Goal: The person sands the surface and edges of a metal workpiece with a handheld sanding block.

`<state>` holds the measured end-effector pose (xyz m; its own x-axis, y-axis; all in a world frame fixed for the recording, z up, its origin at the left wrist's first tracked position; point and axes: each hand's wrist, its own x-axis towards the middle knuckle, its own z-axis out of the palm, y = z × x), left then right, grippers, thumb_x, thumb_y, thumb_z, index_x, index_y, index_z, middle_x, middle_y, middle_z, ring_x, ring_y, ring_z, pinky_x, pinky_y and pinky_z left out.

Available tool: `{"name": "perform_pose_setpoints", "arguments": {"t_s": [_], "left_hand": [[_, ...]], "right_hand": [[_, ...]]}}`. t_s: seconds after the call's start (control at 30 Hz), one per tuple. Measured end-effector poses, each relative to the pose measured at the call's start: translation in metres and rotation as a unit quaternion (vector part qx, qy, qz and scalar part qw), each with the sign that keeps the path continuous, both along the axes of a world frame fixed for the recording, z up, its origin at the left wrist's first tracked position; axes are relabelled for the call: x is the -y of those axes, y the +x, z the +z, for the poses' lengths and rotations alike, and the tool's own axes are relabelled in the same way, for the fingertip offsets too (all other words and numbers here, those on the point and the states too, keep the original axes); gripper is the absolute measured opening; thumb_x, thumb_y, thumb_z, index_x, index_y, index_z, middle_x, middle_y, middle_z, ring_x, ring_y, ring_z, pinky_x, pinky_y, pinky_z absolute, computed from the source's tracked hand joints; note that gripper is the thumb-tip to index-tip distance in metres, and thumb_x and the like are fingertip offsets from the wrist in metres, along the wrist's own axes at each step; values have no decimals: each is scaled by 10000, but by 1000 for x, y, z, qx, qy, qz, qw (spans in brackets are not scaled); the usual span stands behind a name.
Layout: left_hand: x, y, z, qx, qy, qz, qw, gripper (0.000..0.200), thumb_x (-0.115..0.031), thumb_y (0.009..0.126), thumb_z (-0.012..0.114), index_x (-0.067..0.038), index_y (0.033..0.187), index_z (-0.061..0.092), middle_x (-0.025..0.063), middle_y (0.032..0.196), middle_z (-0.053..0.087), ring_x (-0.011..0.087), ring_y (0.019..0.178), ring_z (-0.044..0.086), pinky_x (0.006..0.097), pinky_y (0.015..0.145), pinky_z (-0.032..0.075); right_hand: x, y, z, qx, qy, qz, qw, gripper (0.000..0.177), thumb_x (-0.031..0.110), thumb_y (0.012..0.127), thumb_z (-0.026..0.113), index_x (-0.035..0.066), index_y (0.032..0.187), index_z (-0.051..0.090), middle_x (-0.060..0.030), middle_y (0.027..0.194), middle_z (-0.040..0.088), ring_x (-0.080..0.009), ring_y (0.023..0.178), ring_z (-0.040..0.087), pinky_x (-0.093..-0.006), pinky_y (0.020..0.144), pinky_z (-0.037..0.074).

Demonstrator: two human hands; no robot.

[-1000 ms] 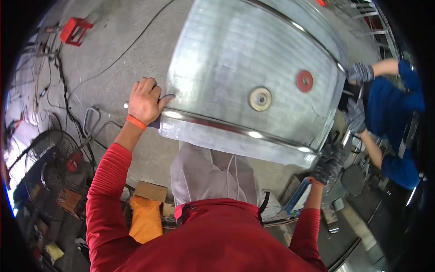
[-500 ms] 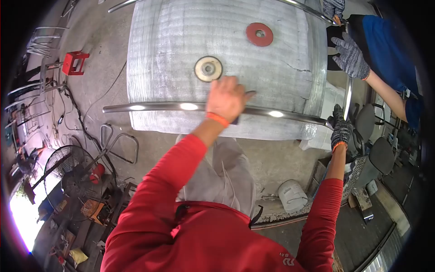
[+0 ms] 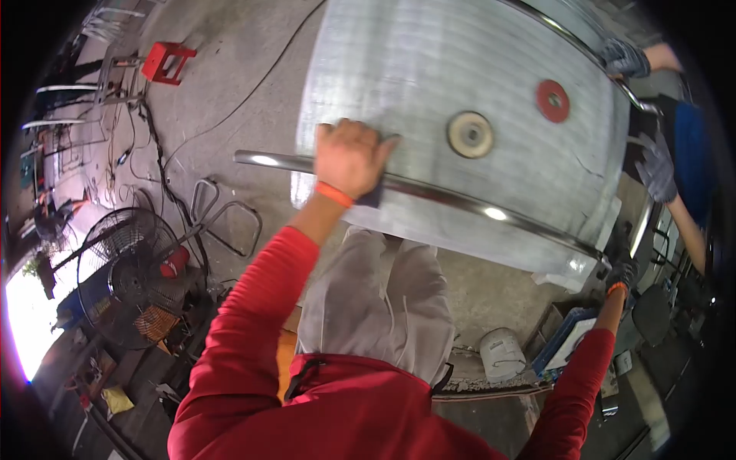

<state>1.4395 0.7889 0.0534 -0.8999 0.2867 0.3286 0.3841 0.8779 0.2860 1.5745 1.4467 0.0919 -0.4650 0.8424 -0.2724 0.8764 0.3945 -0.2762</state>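
A shiny bent metal tube [image 3: 460, 201] lies along the near edge of a table wrapped in pale foam sheet [image 3: 399, 77]. Bare, with an orange wristband, my left hand [image 3: 349, 157] is closed over the tube near its free left end. Below its palm pokes out a dark pad [image 3: 372, 198], pressed to the tube and mostly hidden. My right hand [image 3: 619, 268], in a dark knit glove, grips the tube by the bend at the table's right corner. On the foam rest a cream disc [image 3: 471, 135] and a red disc [image 3: 553, 101].
Across the right side, a co-worker's gloved hand [image 3: 625, 60] is at the tube's far run; the other gloved hand [image 3: 657, 169] is beside the right run. A red stool [image 3: 167, 63], a cable, a large fan [image 3: 130, 276] and a white bucket [image 3: 502, 355] stand around the table.
My left hand has slid left along the tube toward its free end with the pad. My right hand stays at the bend. The whole view has turned and shifted.
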Motion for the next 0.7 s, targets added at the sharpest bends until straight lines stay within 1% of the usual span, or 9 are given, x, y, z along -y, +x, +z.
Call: {"name": "perform_pose_setpoints", "arguments": {"t_s": [0.03,0.07,0.23,0.3,0.33,0.37,0.43,0.57,0.7], "left_hand": [[35,-4,1,0,-32,5,999,333,-374,840,690,-112,648,618,51,682,591,238,702,565,416,683,364],[66,-10,1,-23,-48,12,998,336,-364,840,693,-109,638,608,57,680,591,239,706,568,417,691,367],[194,-32,-9,-17,-71,-4,997,285,-272,834,711,-84,665,579,64,718,574,255,723,549,415,706,355],[210,-40,-2,-5,-77,-8,997,269,-226,841,704,-80,660,570,80,709,553,272,725,540,393,692,359],[203,-37,1,-1,-88,-13,996,268,-220,845,700,-79,659,568,84,706,547,275,726,537,388,685,361],[189,-34,-1,-4,-76,-19,997,268,-220,845,700,-79,659,568,84,706,547,275,726,537,388,685,361],[156,-28,-4,-9,-53,-5,999,276,-223,851,696,-78,658,561,85,704,540,276,733,539,390,681,366],[41,-6,1,-22,-30,-17,999,294,-237,864,690,-71,663,552,78,707,544,279,733,539,403,681,375],[-75,15,-1,-22,-15,-2,1000,292,-261,851,703,-94,660,557,68,708,553,263,736,545,403,671,377]], "right_hand": [[-2,0,1,4,37,-14,999,696,606,865,570,-58,1036,685,-242,858,697,-383,781,669,-482,711,505],[-48,11,-14,96,177,102,974,680,589,901,532,-62,1021,688,-228,822,698,-364,769,670,-481,689,498],[-89,17,-21,135,178,60,973,639,561,941,485,-35,1005,706,-215,846,704,-345,782,669,-454,681,496],[-106,27,-21,103,72,196,973,530,483,955,522,2,1103,686,-186,936,708,-297,821,663,-413,710,509],[-101,29,-17,64,15,270,961,468,428,958,560,25,1168,668,-169,993,706,-266,844,659,-389,731,517],[-77,22,-14,-7,-111,162,981,474,437,956,573,64,1243,623,-140,1043,693,-235,849,646,-374,746,520],[-10,1,0,-199,-301,-112,926,545,455,953,600,141,1393,533,-84,1144,668,-173,859,622,-344,777,525],[46,-8,21,-323,-364,-96,868,504,556,887,650,105,1111,634,-29,806,597,-183,662,592,-447,751,569],[13,13,-1,-321,-435,-147,828,546,642,819,675,114,923,584,-41,682,561,-148,594,569,-325,702,560]]}}
